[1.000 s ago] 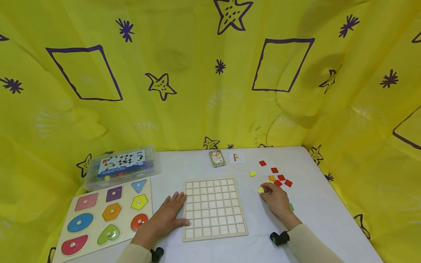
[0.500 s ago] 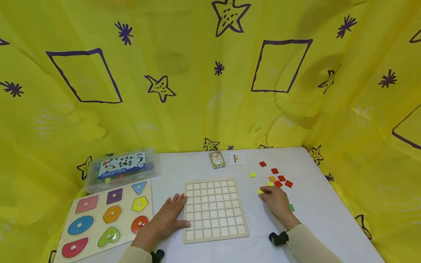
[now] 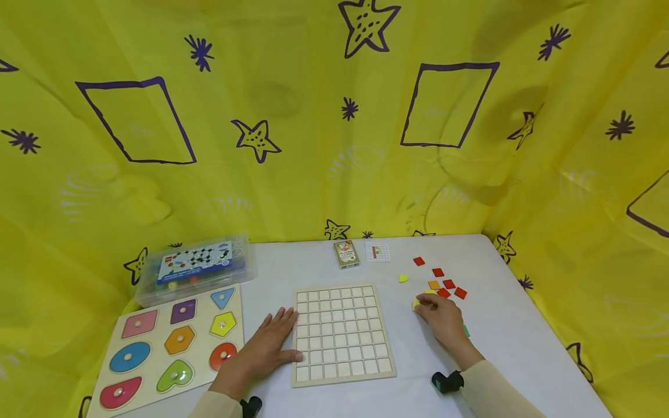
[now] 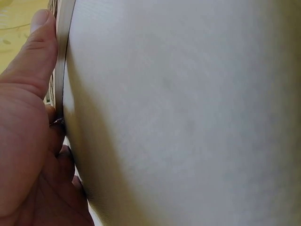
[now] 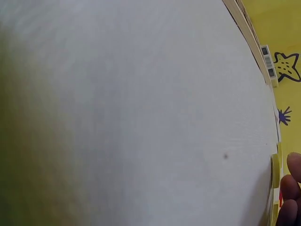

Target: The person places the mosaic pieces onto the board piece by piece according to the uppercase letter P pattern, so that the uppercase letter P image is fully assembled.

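Right, from the head camera the left hand (image 3: 263, 348) lies flat on the white table (image 3: 512, 342), fingers straight and spread, thumb against the left edge of the wooden grid board (image 3: 341, 334), holding nothing. The right hand (image 3: 443, 320) sits to the right of the board, fingers bent down over a small yellow tile (image 3: 416, 303) at its fingertips; it looks like a pinch, though the tile is too small to be sure. Just beyond it lie the red tiles (image 3: 448, 284), an orange tile (image 3: 433, 284) and a separate yellow piece (image 3: 402, 278), with a green tile (image 3: 466, 331) peeking out beside the wrist. Farther back stand a small card box (image 3: 345, 253) and a pattern card (image 3: 377, 252); on the left, a shape puzzle (image 3: 172, 348) and a clear plastic case (image 3: 194, 267). The left wrist camera shows the thumb (image 4: 33, 56) pressed along the thin edge of the board (image 4: 63, 52), with the table filling the rest. The right wrist camera is mostly blurred table, with the fingertips (image 5: 291, 188) at the lower right touching the yellow tile (image 5: 274, 172) and the board's edge (image 5: 244, 23) up top.
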### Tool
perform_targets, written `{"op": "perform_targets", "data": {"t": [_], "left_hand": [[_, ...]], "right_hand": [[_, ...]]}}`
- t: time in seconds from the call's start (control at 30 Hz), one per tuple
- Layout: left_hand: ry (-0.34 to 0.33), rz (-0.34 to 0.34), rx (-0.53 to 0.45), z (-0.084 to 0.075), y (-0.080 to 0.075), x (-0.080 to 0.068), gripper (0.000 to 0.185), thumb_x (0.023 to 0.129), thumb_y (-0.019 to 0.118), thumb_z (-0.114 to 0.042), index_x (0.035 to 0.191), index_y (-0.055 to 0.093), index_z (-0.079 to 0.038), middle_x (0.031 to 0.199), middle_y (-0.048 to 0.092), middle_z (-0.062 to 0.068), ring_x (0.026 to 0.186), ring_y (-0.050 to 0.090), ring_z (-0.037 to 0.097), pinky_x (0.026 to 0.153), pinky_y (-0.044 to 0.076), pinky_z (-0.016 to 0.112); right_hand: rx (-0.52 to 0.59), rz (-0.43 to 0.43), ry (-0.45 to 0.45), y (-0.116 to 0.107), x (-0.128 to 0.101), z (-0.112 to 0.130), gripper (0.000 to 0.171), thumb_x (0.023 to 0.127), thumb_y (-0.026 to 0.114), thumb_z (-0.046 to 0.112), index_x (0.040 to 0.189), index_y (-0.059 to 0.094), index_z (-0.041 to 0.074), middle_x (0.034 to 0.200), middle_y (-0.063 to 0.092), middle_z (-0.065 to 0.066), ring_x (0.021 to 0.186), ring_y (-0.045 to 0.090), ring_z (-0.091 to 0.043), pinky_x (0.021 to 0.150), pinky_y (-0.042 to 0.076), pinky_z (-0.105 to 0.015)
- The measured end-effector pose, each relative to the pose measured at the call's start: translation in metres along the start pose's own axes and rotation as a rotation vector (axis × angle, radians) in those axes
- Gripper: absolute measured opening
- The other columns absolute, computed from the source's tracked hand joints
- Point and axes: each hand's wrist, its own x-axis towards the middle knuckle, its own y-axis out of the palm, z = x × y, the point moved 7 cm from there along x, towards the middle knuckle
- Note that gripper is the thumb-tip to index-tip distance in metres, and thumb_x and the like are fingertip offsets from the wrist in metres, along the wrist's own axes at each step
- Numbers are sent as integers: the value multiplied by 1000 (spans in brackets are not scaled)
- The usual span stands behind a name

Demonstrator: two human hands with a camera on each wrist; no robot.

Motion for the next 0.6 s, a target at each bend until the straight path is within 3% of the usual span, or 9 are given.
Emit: {"op": "perform_targets", "data": {"t": [0.1, 0.27, 0.43, 0.6], "left_hand": [[3, 0, -3, 0, 0, 0, 101, 91, 76, -54, 163, 32, 1, 172, 30, 19, 162, 18, 41, 132, 9, 62], [2, 2, -6, -2, 0, 0, 101, 91, 75, -54, 163, 32, 1, 172, 29, 19, 162, 18, 41, 132, 9, 62], [-5, 4, 4, -1, 0, -1, 101, 91, 75, -54, 164, 32, 1, 172, 29, 18, 163, 18, 41, 132, 10, 61], [-7, 4, 5, 0, 0, -1, 101, 92, 75, -55, 164, 31, 0, 173, 28, 18, 163, 17, 40, 133, 9, 61]], "right_hand": [[6, 0, -18, -1, 0, 0, 27, 95, 77, 13, 119, 76, 1, 105, 75, -12, 93, 60, -24, 70, 49, -22], [-32, 71, -45, -1, 1, -1, 36, 93, 77, 10, 127, 72, -2, 113, 74, -14, 98, 62, -25, 80, 53, -30], [-89, 106, -87, 1, 0, 3, 36, 91, 76, 5, 125, 71, -4, 102, 72, -10, 92, 63, -23, 76, 54, -31], [-129, 101, -56, 7, -1, 6, 36, 91, 79, 12, 124, 74, -3, 100, 70, -8, 91, 61, -23, 77, 54, -34]]}}
